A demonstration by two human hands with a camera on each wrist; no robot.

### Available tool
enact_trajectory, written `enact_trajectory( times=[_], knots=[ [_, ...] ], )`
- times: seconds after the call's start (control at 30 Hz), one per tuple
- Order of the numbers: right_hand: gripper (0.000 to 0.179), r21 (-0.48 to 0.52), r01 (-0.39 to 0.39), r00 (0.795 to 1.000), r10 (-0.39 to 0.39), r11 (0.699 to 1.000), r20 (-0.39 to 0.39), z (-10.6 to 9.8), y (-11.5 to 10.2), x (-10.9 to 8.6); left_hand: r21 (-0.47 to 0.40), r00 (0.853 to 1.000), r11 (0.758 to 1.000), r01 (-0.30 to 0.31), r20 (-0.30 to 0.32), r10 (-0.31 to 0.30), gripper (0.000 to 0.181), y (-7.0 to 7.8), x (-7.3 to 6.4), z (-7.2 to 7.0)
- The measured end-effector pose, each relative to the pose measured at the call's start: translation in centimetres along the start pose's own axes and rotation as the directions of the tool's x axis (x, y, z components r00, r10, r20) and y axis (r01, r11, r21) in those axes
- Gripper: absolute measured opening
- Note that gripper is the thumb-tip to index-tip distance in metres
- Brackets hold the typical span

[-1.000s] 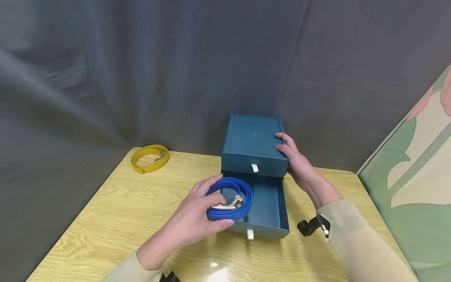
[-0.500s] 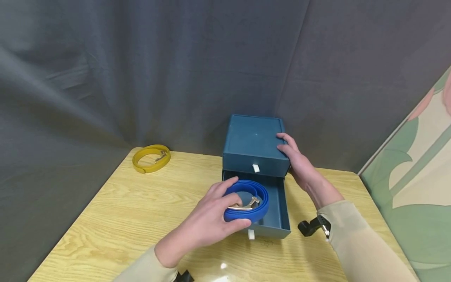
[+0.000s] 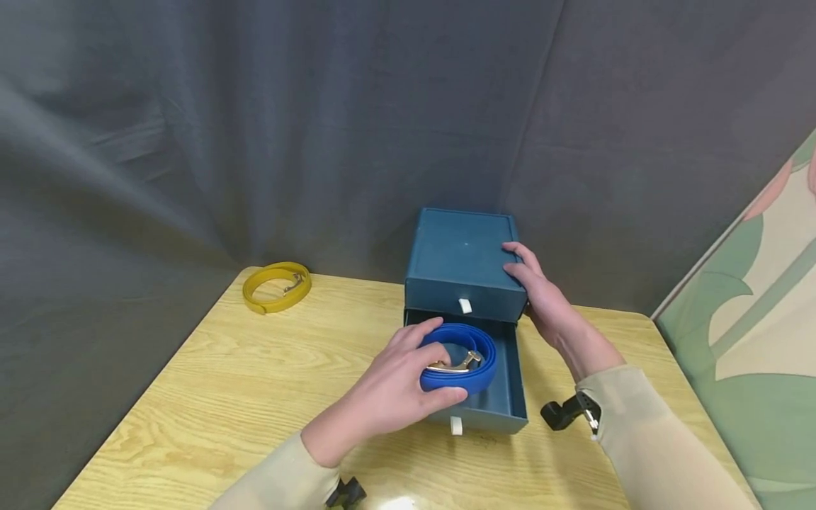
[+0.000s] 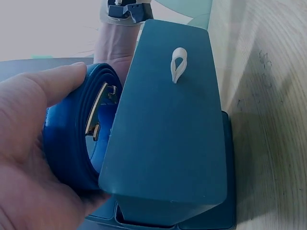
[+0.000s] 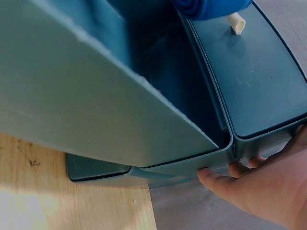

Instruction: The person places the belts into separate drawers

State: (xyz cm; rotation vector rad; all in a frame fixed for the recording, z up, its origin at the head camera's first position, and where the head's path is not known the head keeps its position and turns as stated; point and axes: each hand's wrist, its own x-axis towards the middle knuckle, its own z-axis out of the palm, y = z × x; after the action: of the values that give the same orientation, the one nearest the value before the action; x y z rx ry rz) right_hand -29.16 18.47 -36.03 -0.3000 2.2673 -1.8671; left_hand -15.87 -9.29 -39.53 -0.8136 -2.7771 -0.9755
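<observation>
In the head view, my left hand grips a coiled blue belt with a gold buckle, thumb on the near side and a finger inside the coil. The belt is above the pulled-out drawer of a dark teal drawer unit; the left wrist view has the belt by the drawer front's upper edge. My right hand rests at the unit's upper right edge, two fingers on its top. In the right wrist view, fingertips touch the unit's side.
A coiled yellow belt with a metal buckle lies at the far left of the wooden table. Grey cloth hangs behind the table, and a floral panel stands to the right. White pull tabs mark the drawer fronts.
My left hand has carried the blue belt to the right, from the drawer's left side to over its middle. The right hand and the drawer unit have stayed in place.
</observation>
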Motion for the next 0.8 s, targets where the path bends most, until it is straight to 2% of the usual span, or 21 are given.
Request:
enact_trajectory(
  times=[0.8],
  knots=[
    [0.062, -0.013, -0.017, 1.0, 0.017, 1.0, -0.014, -0.1, 0.0, -0.1, 0.122, 0.997, 0.993, 0.002, 0.082, -0.012, 0.039, 0.2, 2.8, 1.1]
  ],
)
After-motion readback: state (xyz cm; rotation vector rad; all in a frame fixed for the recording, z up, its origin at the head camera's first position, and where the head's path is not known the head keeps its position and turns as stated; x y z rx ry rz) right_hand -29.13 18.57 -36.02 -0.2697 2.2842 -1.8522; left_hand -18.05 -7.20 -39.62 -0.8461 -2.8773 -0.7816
